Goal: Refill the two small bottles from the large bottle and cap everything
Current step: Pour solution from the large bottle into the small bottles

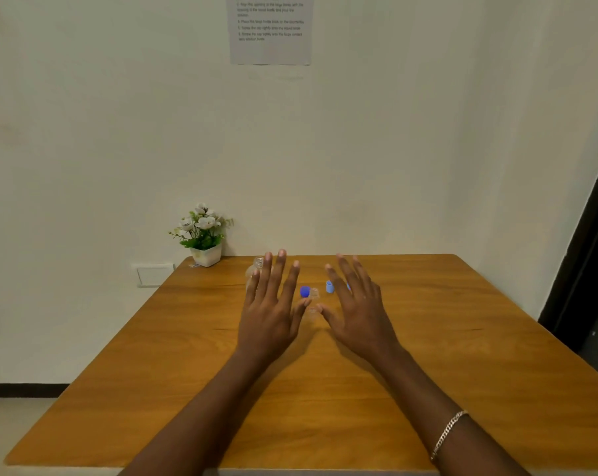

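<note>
My left hand (272,309) and my right hand (357,309) hover flat over the wooden table (462,372), fingers spread, holding nothing. Behind my left hand stands the large clear bottle (256,267), uncapped and partly hidden by my fingers. A dark blue cap (304,291) lies between the hands beside a small clear bottle (314,293). Another small clear bottle (312,310) sits between my thumbs, faint and hard to make out. A light blue cap (329,286) lies just left of my right fingers. A further bit of blue (348,287) peeks out between my right fingers.
A white pot of artificial flowers (204,235) stands at the table's back left corner against the wall. A printed sheet (270,29) hangs on the wall above. A dark door frame (586,252) runs along the right side.
</note>
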